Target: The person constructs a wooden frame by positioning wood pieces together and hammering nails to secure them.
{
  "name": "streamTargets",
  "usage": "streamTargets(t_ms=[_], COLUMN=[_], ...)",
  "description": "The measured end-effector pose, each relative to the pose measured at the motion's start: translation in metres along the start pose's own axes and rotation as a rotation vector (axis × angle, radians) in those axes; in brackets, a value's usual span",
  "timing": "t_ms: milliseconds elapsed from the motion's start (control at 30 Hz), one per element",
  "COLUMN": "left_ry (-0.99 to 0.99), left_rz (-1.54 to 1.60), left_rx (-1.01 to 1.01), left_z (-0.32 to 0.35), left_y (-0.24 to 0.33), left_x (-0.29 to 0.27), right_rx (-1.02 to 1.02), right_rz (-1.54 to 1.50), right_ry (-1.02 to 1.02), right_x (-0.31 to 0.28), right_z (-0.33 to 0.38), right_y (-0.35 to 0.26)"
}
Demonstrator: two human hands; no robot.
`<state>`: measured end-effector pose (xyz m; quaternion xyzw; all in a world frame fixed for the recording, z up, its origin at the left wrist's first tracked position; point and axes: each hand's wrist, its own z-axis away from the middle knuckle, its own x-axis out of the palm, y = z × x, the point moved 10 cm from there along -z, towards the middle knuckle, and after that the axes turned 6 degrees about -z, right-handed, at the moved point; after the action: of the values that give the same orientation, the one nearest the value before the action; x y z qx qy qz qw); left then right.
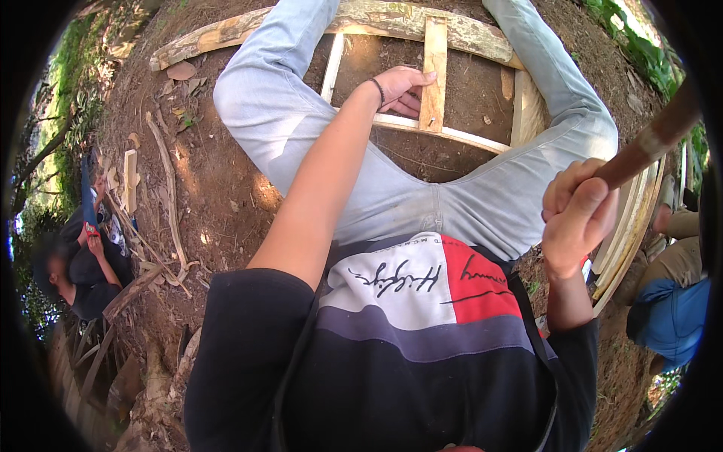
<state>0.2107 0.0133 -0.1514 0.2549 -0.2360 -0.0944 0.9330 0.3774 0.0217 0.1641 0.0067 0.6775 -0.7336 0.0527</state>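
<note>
Brown rod (654,139) up close, clamped in the right hand (580,215).
Clasping with the left hand (398,87) a pale slat (434,56), between denim-clad legs (271,102), of the wooden frame (384,19) on soil (215,188).

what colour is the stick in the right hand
The stick in the right hand is reddish brown, seen best in the head view.

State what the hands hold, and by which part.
Left hand: wooden crosspiece, by its left edge around mid-length, thumb on top. Right hand: brown stick, fist around its lower end; the far end can't be made out.
</note>
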Motion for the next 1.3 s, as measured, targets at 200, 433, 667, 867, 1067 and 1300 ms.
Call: streamTargets(t_ms=[200,433,667,867,1067,1300], left_ry=[-0.008,0.009,0.008,-0.006,0.013,0.021], left_rz=[-0.001,0.004,-0.012,-0.027,-0.027,-0.023], left_rx=[0.04,0.02,0.068,0.024,0.036,0.09], left_z=[-0.004,-0.003,-0.009,-0.005,-0.005,-0.012], left_y=[0.014,0.006,0.005,0.003,0.001,0.01], left_x=[0.0,-0.001,-0.008,0.0,-0.005,-0.014], right_rx=[0.182,0.104,0.056,0.362,0.027,0.212], right_rz=[0.865,0.844,0.119,0.89,0.155,0.495], right_ry=[-0.485,-0.365,-0.031,-0.556,-0.138,-0.316], right_x=[0.013,0.017,-0.011,0.009,-0.005,-0.003], right_z=[0.047,0.036,-0.006,0.06,0.022,0.02], right_y=[0.078,0.062,0.014,0.102,0.02,0.059])
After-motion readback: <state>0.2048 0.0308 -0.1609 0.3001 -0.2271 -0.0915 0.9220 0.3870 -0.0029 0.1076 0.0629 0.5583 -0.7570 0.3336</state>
